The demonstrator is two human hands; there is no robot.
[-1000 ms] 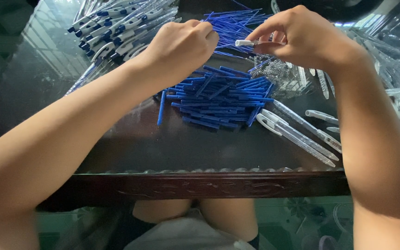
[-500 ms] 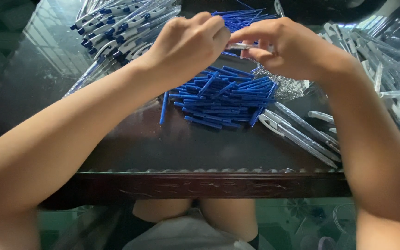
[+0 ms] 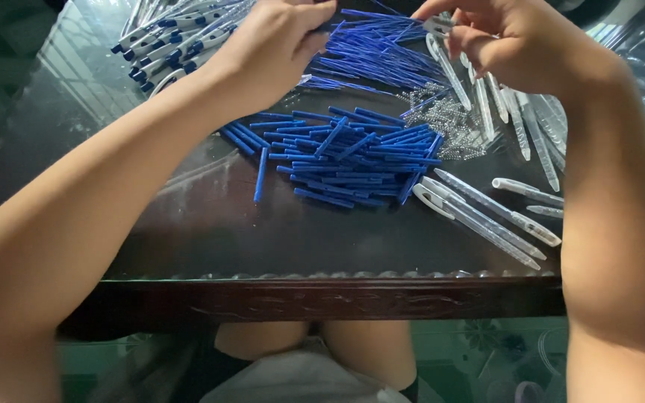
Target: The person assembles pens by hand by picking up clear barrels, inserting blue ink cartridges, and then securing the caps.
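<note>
Hands, two (image 3: 278,45) (image 3: 516,45), above uncountably many blue pen parts (image 3: 352,157).

A heap of short pen tubes (image 3: 352,160) lies at the centre of the glass-topped table (image 3: 188,239), with a pile of refills (image 3: 378,52) behind it. Assembled pens (image 3: 173,30) lie at the far left; small springs (image 3: 449,123) sit just right of the heap, and pen barrels (image 3: 487,213) lie right of those.

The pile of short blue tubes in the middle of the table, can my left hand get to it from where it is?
Probably yes. The left hand hovers just beyond the pile of short blue tubes, and nothing lies over the pile; the right hand is off to the side.
</note>
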